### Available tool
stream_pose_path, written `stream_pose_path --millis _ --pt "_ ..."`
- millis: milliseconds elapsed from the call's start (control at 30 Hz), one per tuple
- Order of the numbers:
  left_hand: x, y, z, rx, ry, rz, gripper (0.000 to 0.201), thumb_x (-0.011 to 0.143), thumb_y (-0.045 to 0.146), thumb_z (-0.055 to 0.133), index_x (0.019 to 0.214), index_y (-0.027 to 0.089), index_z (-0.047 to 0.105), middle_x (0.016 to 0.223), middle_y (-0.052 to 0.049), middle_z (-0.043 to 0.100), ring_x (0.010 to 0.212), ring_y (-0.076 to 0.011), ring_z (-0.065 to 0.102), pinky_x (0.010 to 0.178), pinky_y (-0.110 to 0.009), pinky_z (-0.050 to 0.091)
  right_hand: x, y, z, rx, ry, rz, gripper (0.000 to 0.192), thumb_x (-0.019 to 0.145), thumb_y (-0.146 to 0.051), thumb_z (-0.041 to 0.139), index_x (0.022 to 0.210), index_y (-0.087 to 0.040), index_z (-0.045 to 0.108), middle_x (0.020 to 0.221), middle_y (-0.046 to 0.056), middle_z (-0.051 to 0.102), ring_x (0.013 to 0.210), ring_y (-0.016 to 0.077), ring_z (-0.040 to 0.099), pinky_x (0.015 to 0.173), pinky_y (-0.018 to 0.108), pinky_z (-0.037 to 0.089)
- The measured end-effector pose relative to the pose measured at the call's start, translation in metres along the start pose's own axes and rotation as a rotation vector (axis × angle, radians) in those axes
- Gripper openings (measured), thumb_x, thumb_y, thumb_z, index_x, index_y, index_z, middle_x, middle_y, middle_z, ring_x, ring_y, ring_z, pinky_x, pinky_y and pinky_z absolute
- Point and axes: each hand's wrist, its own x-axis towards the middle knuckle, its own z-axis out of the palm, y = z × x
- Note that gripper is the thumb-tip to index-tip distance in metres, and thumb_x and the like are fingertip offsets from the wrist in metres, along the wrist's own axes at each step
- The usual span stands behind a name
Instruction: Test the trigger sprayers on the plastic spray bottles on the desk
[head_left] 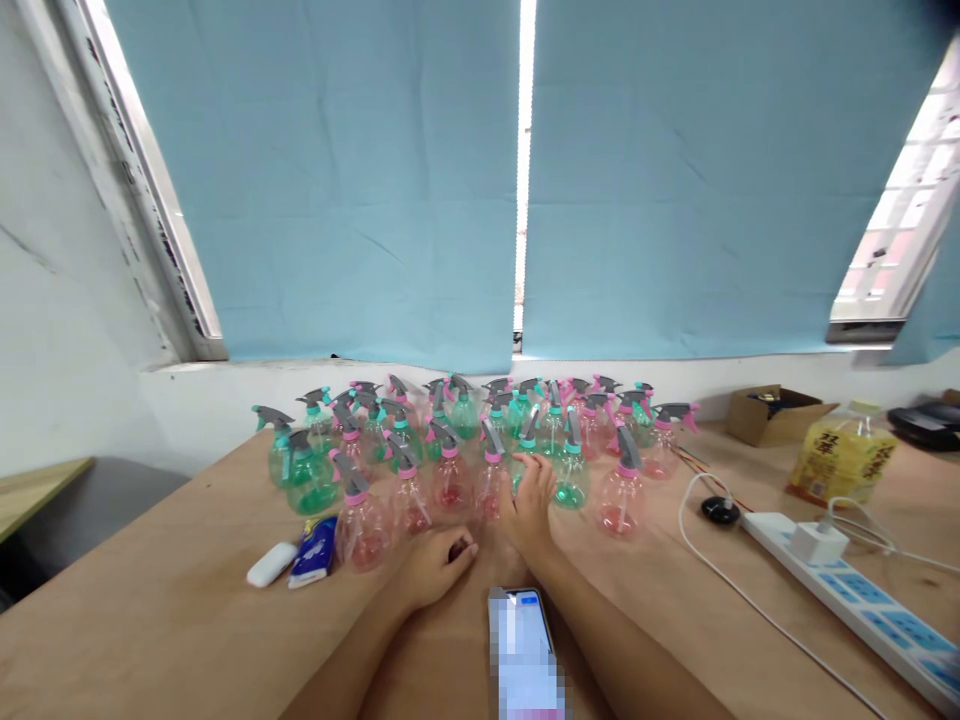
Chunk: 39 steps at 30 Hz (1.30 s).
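Observation:
My left hand [433, 568] rests on the table with its fingers curled in. The hollow between thumb and fingers is dark, and I make out nothing held there. My right hand [529, 505] reaches forward, fingers bent and apart. It is beside a pink spray bottle [490, 485] and in front of a green spray bottle [529, 440], hiding much of the green one's body; whether it touches either is unclear. To its right stands another green spray bottle [571, 470]. Close to my left hand are more pink spray bottles, one of them at the front left [364, 530].
Several pink and green spray bottles with grey triggers crowd toward the wall. A phone [521, 640] lies between my forearms. At left are a white case [271, 565] and a blue packet [313, 552]. At right are a power strip [862, 600], a yellow-labelled jug [840, 455] and a cardboard box [772, 418].

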Motion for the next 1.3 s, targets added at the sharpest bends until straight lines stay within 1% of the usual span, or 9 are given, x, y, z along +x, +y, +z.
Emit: stream_pose_path --millis 200,367,600,767,900,1000,1133,1233,1300 --pt "0.000 0.000 0.000 0.000 -0.006 0.001 0.029 0.097 0.041 0.045 0.085 0.021 0.063 0.080 0.000 0.068 0.075 -0.0167 0.060 0.066 -0.026 0.036 0.017 0.013 0.001 -0.061 -0.056 0.036 0.042 0.097 -0.034 0.037 0.131 -0.022 0.059 0.154 0.015 0.026 0.141 0.0353 0.024 0.109 0.058 0.026" --pt "0.001 -0.001 0.001 0.017 -0.002 0.007 0.029 0.097 0.041 0.045 0.085 0.021 0.063 0.080 0.000 0.068 0.075 -0.0167 0.060 0.066 -0.026 0.035 0.033 0.026 0.009 -0.048 -0.159 0.036 0.047 0.097 -0.032 0.039 0.137 -0.014 0.057 0.154 0.018 0.032 0.147 0.0343 0.012 0.114 0.055 0.023" --pt "0.001 -0.002 0.001 0.007 0.011 0.018 0.027 0.097 0.039 0.047 0.085 0.021 0.063 0.079 0.000 0.068 0.074 -0.0163 0.060 0.066 -0.026 0.035 0.053 0.023 -0.001 -0.051 -0.087 -0.024 0.043 0.095 -0.025 0.039 0.130 -0.016 0.062 0.140 0.018 0.045 0.137 0.0335 0.031 0.109 0.054 0.031" --pt "0.000 0.001 -0.002 0.005 0.004 0.020 0.026 0.097 0.038 0.047 0.085 0.021 0.063 0.078 0.001 0.068 0.074 -0.0166 0.061 0.066 -0.026 0.036 0.066 -0.006 -0.035 -0.067 0.091 -0.150 0.034 0.095 -0.025 0.044 0.125 -0.020 0.060 0.133 0.017 0.046 0.130 0.0323 0.040 0.103 0.054 0.033" --pt "-0.001 0.007 -0.005 0.005 0.005 0.071 0.028 0.099 0.039 0.044 0.086 0.022 0.063 0.081 0.000 0.068 0.077 -0.0176 0.062 0.069 -0.027 0.039 0.072 -0.026 -0.060 0.010 0.135 -0.110 0.016 0.093 -0.033 0.051 0.103 -0.020 0.053 0.105 0.010 0.056 0.108 0.0287 0.053 0.091 0.047 0.040" --pt "-0.003 0.013 -0.008 0.002 0.033 0.178 0.031 0.102 0.039 0.040 0.094 0.023 0.066 0.095 -0.003 0.070 0.091 -0.0198 0.062 0.084 -0.031 0.043 0.069 -0.030 -0.067 0.165 0.090 0.008 0.023 0.088 -0.035 0.058 0.100 -0.022 0.043 0.090 0.003 0.055 0.083 0.0218 0.056 0.077 0.037 0.044" --pt "-0.003 0.014 -0.010 0.039 0.002 0.285 0.038 0.104 0.042 0.034 0.121 0.027 0.065 0.119 -0.005 0.069 0.110 -0.0239 0.057 0.099 -0.039 0.041 0.057 -0.023 -0.065 0.383 0.018 0.143 0.041 0.080 -0.033 0.063 0.111 -0.021 0.039 0.088 0.002 0.058 0.075 0.0186 0.058 0.068 0.030 0.045" --pt "-0.002 0.011 -0.010 0.072 -0.076 0.295 0.042 0.104 0.045 0.033 0.138 0.033 0.055 0.136 -0.002 0.062 0.123 -0.0255 0.051 0.106 -0.044 0.037 0.051 -0.015 -0.062 0.412 -0.126 0.214 0.046 0.079 -0.037 0.065 0.117 -0.019 0.047 0.086 0.002 0.064 0.071 0.0184 0.060 0.067 0.030 0.045" --pt "-0.001 0.010 -0.009 0.084 -0.120 0.274 0.044 0.104 0.047 0.033 0.144 0.037 0.047 0.144 0.000 0.056 0.130 -0.0266 0.046 0.110 -0.047 0.033 0.049 -0.011 -0.059 0.366 -0.224 0.222 0.037 0.078 -0.037 0.063 0.110 -0.018 0.057 0.083 0.001 0.065 0.071 0.0186 0.059 0.066 0.029 0.044"
